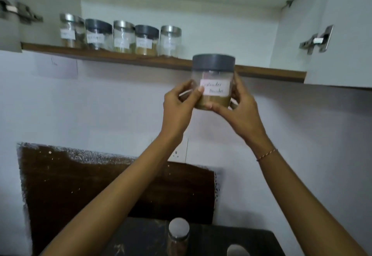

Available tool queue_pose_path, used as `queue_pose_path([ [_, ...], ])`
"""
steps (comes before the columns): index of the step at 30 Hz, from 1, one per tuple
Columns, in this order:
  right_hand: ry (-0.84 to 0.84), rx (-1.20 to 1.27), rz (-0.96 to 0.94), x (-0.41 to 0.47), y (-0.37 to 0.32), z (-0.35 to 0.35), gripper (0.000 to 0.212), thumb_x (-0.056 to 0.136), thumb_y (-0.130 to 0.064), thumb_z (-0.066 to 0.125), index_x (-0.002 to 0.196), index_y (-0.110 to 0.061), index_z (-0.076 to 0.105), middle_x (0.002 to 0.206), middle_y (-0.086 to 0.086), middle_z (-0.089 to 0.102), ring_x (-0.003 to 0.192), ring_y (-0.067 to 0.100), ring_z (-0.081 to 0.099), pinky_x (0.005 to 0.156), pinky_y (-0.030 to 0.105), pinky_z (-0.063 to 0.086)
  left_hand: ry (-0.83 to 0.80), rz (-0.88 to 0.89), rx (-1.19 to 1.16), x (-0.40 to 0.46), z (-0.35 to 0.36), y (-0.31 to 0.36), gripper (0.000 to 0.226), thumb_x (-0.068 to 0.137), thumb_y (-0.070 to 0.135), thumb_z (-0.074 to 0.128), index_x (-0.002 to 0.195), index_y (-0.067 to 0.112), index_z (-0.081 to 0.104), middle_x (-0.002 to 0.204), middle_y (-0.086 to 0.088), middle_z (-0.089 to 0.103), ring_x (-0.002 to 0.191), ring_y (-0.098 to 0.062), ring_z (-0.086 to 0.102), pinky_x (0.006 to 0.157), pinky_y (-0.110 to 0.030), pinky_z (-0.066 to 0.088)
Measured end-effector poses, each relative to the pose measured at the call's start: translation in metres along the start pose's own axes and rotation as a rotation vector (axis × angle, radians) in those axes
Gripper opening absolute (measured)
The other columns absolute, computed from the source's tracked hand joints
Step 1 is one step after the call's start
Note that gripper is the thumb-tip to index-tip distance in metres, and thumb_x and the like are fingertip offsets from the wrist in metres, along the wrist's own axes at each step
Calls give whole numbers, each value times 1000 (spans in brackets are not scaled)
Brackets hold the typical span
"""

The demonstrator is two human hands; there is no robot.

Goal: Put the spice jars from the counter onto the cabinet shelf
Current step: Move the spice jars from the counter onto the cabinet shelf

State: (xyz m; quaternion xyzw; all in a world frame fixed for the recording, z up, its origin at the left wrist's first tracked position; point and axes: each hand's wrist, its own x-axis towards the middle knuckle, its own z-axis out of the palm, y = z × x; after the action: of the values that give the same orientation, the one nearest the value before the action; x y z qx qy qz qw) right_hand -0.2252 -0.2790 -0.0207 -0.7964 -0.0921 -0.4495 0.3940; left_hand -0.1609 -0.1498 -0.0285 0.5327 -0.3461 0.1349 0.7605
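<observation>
Below the cabinet shelf, both hands' fingers grip an upright grey-lidded spice jar, lid up.

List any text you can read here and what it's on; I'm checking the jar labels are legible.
Held jar, white label: handwriting, two lines, second reads roughly "powder"; first too blurred to be sure.
Five shelf jars: white labels, all too small and blurred to read.
Paper on the wall: a faint mark, unreadable.
Counter jar: no label visible.
</observation>
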Motion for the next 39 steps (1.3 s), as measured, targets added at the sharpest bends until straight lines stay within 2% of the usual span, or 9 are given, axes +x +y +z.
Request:
queue_pose_path([
  [4, 41, -24, -128, 65, -17, -21, 89, 69, -34, 78, 142, -21, 30, 131, 0, 53, 116, 10, 53, 89, 21, 52, -8, 136, 13, 57, 21, 31, 36, 88, 22, 61, 121, 5, 58, 104, 4, 66, 94, 2, 63, 80, -14, 52],
  [10, 13, -155, -27, 155, 1, -5, 77, 71, -34, 77, 136, -21, 38, 124, 3, 57, 105, 16, 55, 75, 18, 44, -35, -104, 47, 158, 24, 22, 45, 88, 19, 62, 127, 0, 52, 124, -14, 60, 112, -23, 59, 99, -34, 47],
  [16, -40, -225, 150, 219, 35, 26, 71, 70, -20, 79, 130, -10, 43, 124, 11, 57, 113, 26, 55, 83, 27, 44, -145, -314, 329, 240, 13, 8, 20, 87, 0, 57, 106, 4, 58, 107, -13, 58, 102, -23, 57, 69, -27, 48],
  [20, -147, -210, 296, 256, 45, 36, 60, 74, -1, 72, 128, -4, 46, 129, 16, 55, 120, 31, 51, 101, 40, 45, -220, -401, 443, 266, 10, 1, 32, 92, -1, 38, 122, 3, 50, 105, -12, 55, 93, -22, 54, 80, -32, 48],
  [22, -139, -194, 347, 267, 53, 40, 53, 77, 5, 65, 127, -1, 47, 130, 18, 54, 121, 32, 50, 103, 43, 43, -242, -393, 430, 272, 7, -6, 28, 91, -2, 34, 113, 4, 51, 101, -11, 54, 91, -22, 53, 83, -35, 48],
  [25, -115, -157, 397, 277, 66, 47, 42, 81, 9, 54, 122, 3, 50, 126, 21, 55, 118, 33, 52, 103, 42, 43, -285, -403, 358, 281, 4, -18, 29, 81, -13, 33, 96, 5, 49, 96, -11, 48, 91, -23, 50, 72, -31, 50],
  [31, -164, -215, 434, 288, 73, 53, 38, 83, 10, 46, 120, 7, 50, 124, 24, 56, 116, 35, 53, 103, 46, 43, -300, -422, 290, 292, -2, -27, 24, 80, -13, 38, 96, 3, 47, 90, -9, 46, 83, -22, 51, 65, -28, 54],
  [36, -42, -206, 454, 283, 71, 52, 25, 87, 4, 39, 108, -1, 52, 108, 16, 52, 100, 27, 51, 78, 31, 45, -224, -200, 586, 284, 0, -31, 20, 89, -1, 36, 98, 1, 54, 101, -22, 61, 92, -33, 61, 88, -42, 53],
  [39, 269, -225, 282, 273, 61, 45, 35, 89, 2, 39, 118, 1, 56, 125, 17, 56, 114, 30, 53, 89, 28, 43, -6, 152, 882, 262, 4, -28, 31, 91, 5, 36, 108, -1, 61, 108, -20, 65, 96, -33, 62, 85, -42, 52],
])
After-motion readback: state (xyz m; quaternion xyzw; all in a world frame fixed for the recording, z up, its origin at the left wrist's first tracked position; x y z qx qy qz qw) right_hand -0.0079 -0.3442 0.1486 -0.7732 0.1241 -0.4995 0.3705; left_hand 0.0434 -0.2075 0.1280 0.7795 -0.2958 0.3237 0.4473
